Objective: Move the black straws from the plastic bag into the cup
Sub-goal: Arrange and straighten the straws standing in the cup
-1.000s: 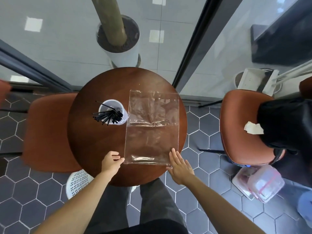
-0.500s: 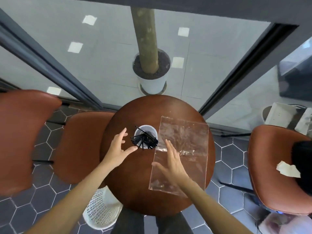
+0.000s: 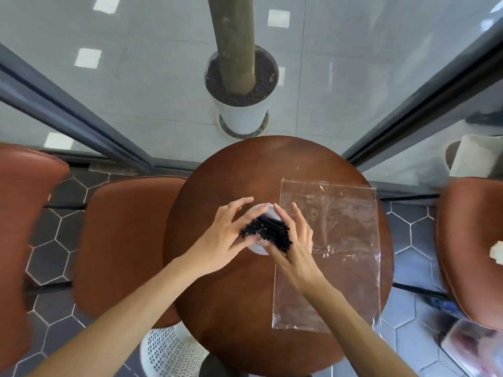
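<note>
black straws (image 3: 268,232) bunched in the white cup (image 3: 258,247) on the round tabletop (image 3: 236,295), tops fanned out above the rim. left hand (image 3: 221,238) and right hand (image 3: 295,247) cupped round the bundle from either side, fingers loosely bent against the straws, gathering rather than clenching. plastic bag (image 3: 343,240) lying flat just right of the cup, seemingly empty, partly under the right wrist. transfer apparently done; only tidying the bundle and letting go left. brown chairs (image 3: 122,240) around, potted trunk (image 3: 239,77) beyond.
</note>
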